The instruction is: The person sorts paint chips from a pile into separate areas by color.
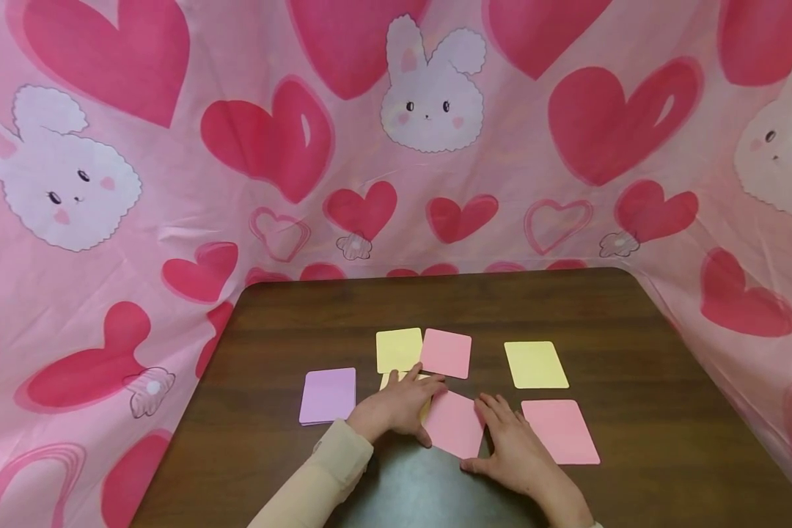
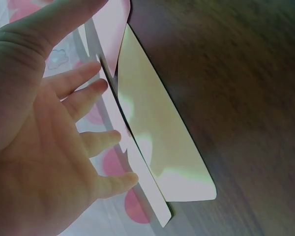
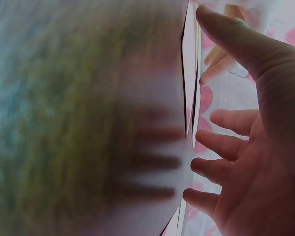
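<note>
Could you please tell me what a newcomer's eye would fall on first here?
The pink backdrop beyond the table, with red hearts and white rabbit heads, probably stands out first. Next come the left hand and right hand, on either side of a pink card on the table.

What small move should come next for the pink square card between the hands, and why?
Probably a slight anticlockwise turn, as the head view shows it, of the pink square card with rounded corners: it sits askew, its upper edge sloping down to the right, and the left hand and right hand flank it, placed to guide it.
</note>
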Action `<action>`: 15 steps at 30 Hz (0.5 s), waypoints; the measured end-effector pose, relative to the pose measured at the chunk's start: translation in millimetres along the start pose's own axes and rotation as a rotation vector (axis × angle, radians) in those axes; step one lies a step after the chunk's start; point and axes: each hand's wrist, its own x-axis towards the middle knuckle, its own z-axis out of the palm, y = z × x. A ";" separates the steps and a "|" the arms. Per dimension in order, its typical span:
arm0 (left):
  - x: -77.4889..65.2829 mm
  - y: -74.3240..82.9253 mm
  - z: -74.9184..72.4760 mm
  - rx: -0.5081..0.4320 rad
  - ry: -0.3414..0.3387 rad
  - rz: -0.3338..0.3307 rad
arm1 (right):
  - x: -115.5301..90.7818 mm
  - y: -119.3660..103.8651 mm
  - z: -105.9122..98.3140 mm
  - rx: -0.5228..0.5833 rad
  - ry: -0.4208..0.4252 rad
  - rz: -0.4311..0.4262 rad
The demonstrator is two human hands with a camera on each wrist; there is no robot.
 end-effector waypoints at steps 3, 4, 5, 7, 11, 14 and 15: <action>-0.2 0.3 -0.2 0.004 -0.001 0.004 | -1.0 0.3 0.1 0.006 -0.011 -0.006; -0.3 0.4 -0.5 0.005 -0.001 0.005 | -1.2 0.1 0.0 0.007 -0.015 -0.006; -0.5 0.6 -0.8 0.004 -0.002 0.005 | -1.4 0.3 0.1 0.006 -0.016 -0.008; -0.5 0.8 -1.4 0.000 -0.004 0.006 | -1.6 0.2 -0.2 0.005 -0.017 -0.010; -1.3 1.9 -3.4 -0.002 -0.011 0.018 | -1.5 0.2 -0.4 -0.006 -0.008 -0.019; -1.4 2.8 -4.4 0.008 -0.014 0.036 | -0.9 0.0 -0.3 -0.013 -0.007 -0.020; -1.3 2.9 -4.5 0.013 -0.016 0.041 | -0.8 -0.2 -0.4 -0.014 -0.008 -0.020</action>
